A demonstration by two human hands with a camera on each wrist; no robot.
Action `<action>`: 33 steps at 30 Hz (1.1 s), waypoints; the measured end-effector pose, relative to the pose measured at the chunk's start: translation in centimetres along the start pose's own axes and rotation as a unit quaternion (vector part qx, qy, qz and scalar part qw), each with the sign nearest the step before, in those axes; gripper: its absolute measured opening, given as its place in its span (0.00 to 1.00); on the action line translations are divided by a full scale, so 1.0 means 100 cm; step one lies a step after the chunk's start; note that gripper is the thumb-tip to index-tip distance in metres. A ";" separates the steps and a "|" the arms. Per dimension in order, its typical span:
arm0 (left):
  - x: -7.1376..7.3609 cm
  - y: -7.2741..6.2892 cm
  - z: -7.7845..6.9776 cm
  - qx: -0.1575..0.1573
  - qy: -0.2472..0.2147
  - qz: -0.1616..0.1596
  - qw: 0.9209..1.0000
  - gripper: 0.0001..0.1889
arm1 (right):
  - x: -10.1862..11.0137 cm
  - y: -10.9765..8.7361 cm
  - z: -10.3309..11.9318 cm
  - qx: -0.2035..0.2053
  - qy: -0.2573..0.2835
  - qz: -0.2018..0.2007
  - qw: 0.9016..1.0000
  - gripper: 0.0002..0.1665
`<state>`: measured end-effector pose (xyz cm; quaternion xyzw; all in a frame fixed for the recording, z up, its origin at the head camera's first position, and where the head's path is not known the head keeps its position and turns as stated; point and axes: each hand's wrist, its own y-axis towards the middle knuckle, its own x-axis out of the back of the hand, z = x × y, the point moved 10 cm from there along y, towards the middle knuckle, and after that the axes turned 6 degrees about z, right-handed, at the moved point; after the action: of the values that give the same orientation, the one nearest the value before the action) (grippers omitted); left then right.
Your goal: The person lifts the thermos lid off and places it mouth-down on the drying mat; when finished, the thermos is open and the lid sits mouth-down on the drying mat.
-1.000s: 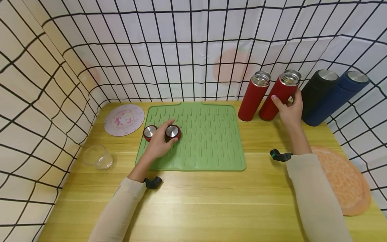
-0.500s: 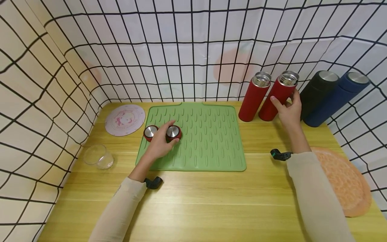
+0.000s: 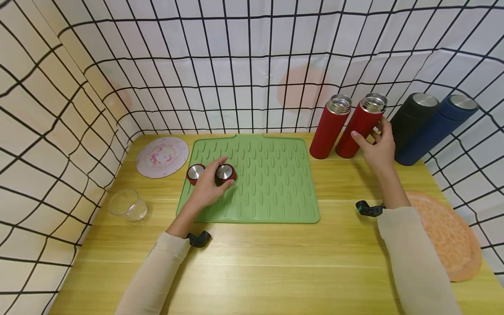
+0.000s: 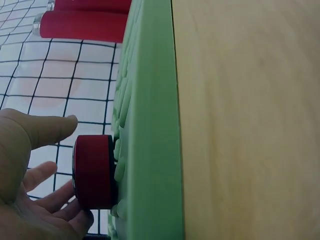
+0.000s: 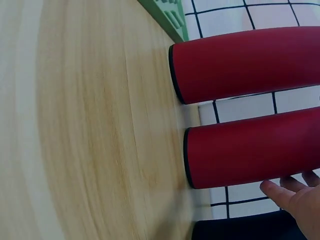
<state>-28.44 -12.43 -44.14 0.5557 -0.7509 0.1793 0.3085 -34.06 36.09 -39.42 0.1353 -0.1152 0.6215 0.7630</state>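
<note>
On the green mat [image 3: 271, 183] sit two red bottle lids with silver tops. My left hand [image 3: 206, 186] is spread around the right lid [image 3: 225, 172]; the left wrist view shows the thumb apart from this lid [image 4: 93, 172] and the fingers behind it. The other lid [image 3: 195, 173] lies just left of the hand. Two lidless red thermos bottles stand right of the mat. Beside the right bottle [image 3: 357, 131] is my right hand [image 3: 379, 146], fingers loosely extended, fingertips right at its side. The left bottle [image 3: 329, 131] stands a small gap away.
A black bottle [image 3: 411, 118] and a blue bottle [image 3: 433, 127] stand at the far right. An orange round mat [image 3: 445, 236] lies near the right forearm. At left are a pink round mat [image 3: 162, 157] and a clear glass [image 3: 127, 204]. Grid-patterned cloth walls surround the table.
The right red bottle has shifted slightly left, closer to the other. My right hand has loosened and drawn back a little from it. The left hand has stayed in place.
</note>
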 end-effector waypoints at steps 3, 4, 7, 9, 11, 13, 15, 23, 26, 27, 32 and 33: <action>0.001 0.000 -0.002 -0.009 -0.001 -0.005 1.000 0.39 | 0.002 -0.006 0.003 0.006 -0.002 -0.001 1.000 0.50; 0.002 -0.001 -0.002 -0.011 -0.001 -0.007 1.000 0.39 | 0.003 -0.009 0.004 0.007 -0.005 -0.003 1.000 0.49; 0.003 -0.002 -0.005 -0.016 -0.003 -0.009 1.000 0.39 | 0.007 -0.016 0.009 0.013 -0.020 -0.011 1.000 0.49; 0.004 -0.003 -0.007 -0.018 -0.003 -0.011 1.000 0.40 | 0.011 -0.021 0.012 0.018 -0.035 -0.020 0.999 0.48; 0.004 -0.003 -0.010 -0.022 -0.003 -0.013 1.000 0.41 | 0.015 -0.025 0.015 0.024 -0.044 -0.029 0.998 0.47; 0.005 -0.004 -0.013 -0.027 -0.004 -0.015 1.000 0.42 | 0.019 -0.028 0.016 0.034 -0.053 -0.040 0.997 0.45; 0.005 -0.005 -0.015 -0.033 -0.005 -0.020 0.999 0.42 | 0.024 -0.032 0.019 0.048 -0.055 -0.054 0.996 0.44; 0.008 -0.006 -0.022 -0.044 -0.039 -0.036 0.998 0.44 | 0.048 -0.042 0.026 0.093 -0.044 -0.107 0.989 0.38; 0.006 -0.005 -0.025 -0.046 -0.050 -0.038 0.997 0.45 | 0.059 -0.045 0.026 0.104 -0.045 -0.131 0.985 0.36; 0.006 -0.005 -0.027 -0.047 -0.053 -0.039 0.997 0.45 | 0.063 -0.047 0.026 0.105 -0.045 -0.138 0.984 0.35; 0.002 -0.001 -0.033 -0.058 -0.066 -0.040 0.995 0.46 | 0.079 -0.050 0.022 0.096 -0.039 -0.163 0.981 0.35; 0.001 0.000 -0.034 -0.059 -0.068 -0.040 0.995 0.46 | 0.082 -0.051 0.021 0.094 -0.038 -0.164 0.981 0.35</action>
<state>-27.52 -10.44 -41.53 0.5767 -0.7568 0.0844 0.2959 -27.48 41.87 -34.94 0.2470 -0.0612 0.4901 0.8337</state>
